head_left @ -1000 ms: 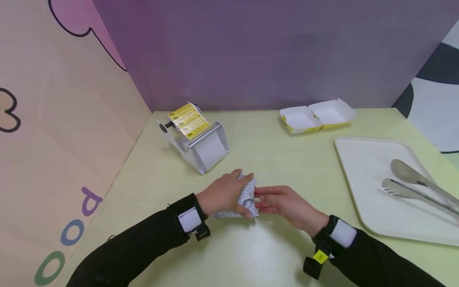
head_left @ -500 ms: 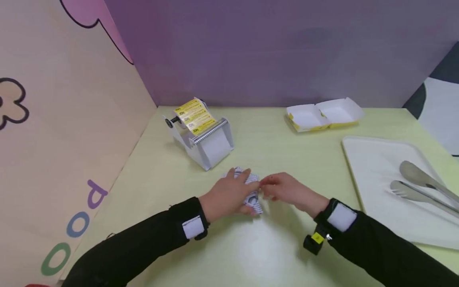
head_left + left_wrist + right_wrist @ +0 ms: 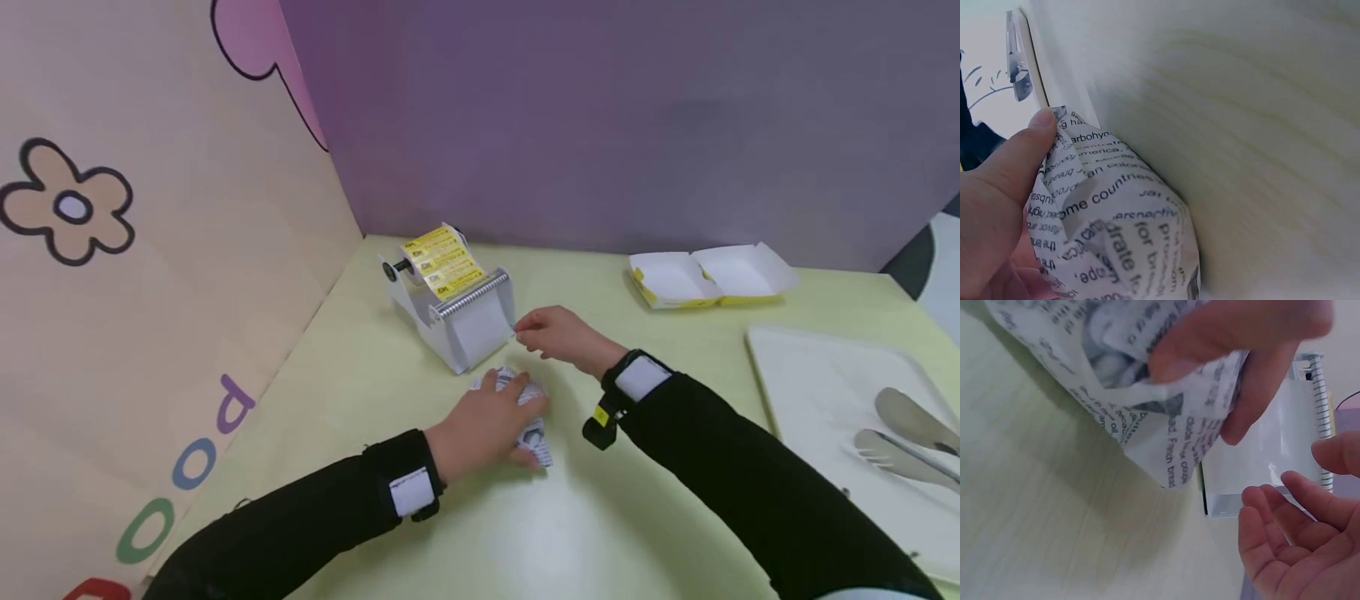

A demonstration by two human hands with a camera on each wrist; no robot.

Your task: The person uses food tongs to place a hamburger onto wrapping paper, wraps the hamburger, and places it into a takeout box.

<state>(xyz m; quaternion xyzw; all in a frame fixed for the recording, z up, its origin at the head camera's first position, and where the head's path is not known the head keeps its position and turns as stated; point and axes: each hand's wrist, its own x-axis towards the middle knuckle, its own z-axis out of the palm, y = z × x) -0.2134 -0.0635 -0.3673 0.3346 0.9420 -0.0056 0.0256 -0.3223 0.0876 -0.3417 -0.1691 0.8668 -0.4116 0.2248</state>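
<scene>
A small bundle wrapped in newsprint-patterned paper (image 3: 536, 437) lies on the table under my left hand (image 3: 480, 427). That hand grips it, and in the left wrist view the thumb presses the folded paper (image 3: 1122, 200) at one end. What the wrapping contains is hidden. My right hand (image 3: 564, 337) is raised beside the right front corner of a white label dispenser (image 3: 474, 332). In the right wrist view its fingers (image 3: 1266, 550) are loosely bent with the thumb apart, and nothing shows between them. Yellow-and-white printed labels (image 3: 444, 262) lie over the dispenser's roll, behind a serrated metal edge.
An unfolded white and yellow food box (image 3: 738, 271) stands at the back right. A white tray (image 3: 795, 392) at the right bears a metal spoon (image 3: 911, 415) and fork (image 3: 896, 457). Walls border the table (image 3: 600, 517) at the left and back.
My right hand has left the paper bundle and moved up and forward to the dispenser. My left hand stays on the bundle. The head view has turned left.
</scene>
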